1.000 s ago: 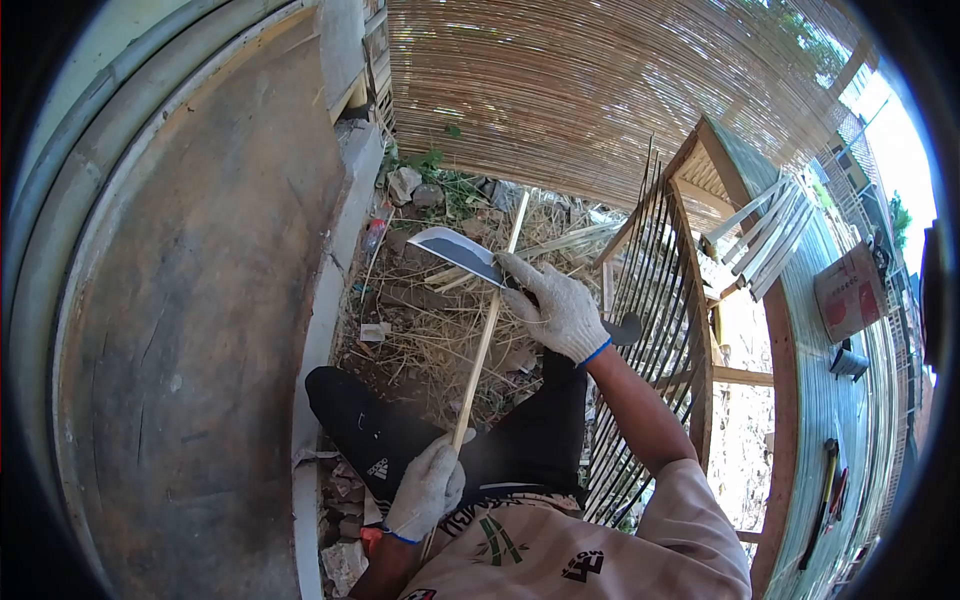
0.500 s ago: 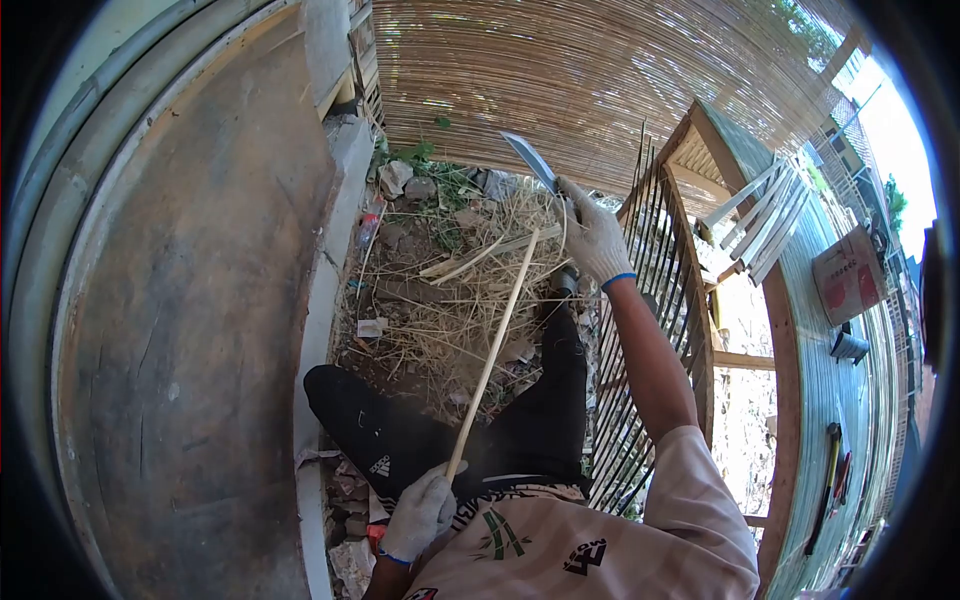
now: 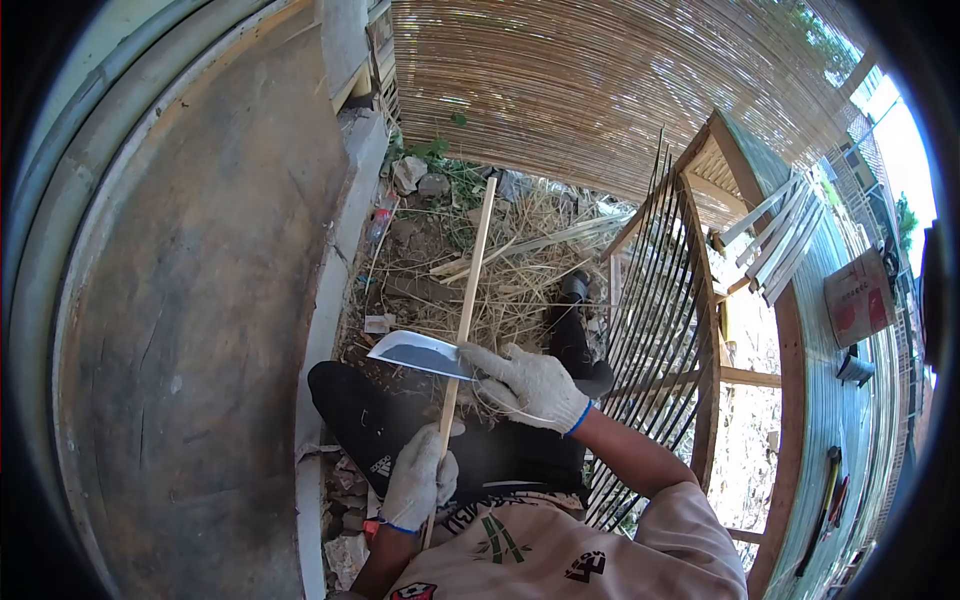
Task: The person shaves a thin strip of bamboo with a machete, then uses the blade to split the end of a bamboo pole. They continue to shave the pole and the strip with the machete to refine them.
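Observation:
My left hand [image 3: 420, 482], in a white work glove, is closed around the lower part of a pale bamboo strip [image 3: 475, 265]. The strip stands nearly upright in view, leaning slightly right at its top. My right hand [image 3: 530, 385], gloved too, grips a machete [image 3: 415, 352] with a broad blade. The blade points left and lies across the strip, a little above my left hand. The machete's handle is hidden inside my right glove. Below both hands are my legs in black trousers [image 3: 385, 420].
Bamboo shavings [image 3: 520, 290] and rubble cover the ground ahead. A large brown board [image 3: 200, 320] stands at left. On the right are a rack of dark rods [image 3: 655, 350], split slats [image 3: 780, 240], a reddish bucket [image 3: 860, 295] and tools [image 3: 828, 505] on a greenish bench [image 3: 840, 420].
My right hand has come down and toward me with the machete, whose blade now crosses the strip. My left hand has the strip more upright, with its lower end drawn toward my body.

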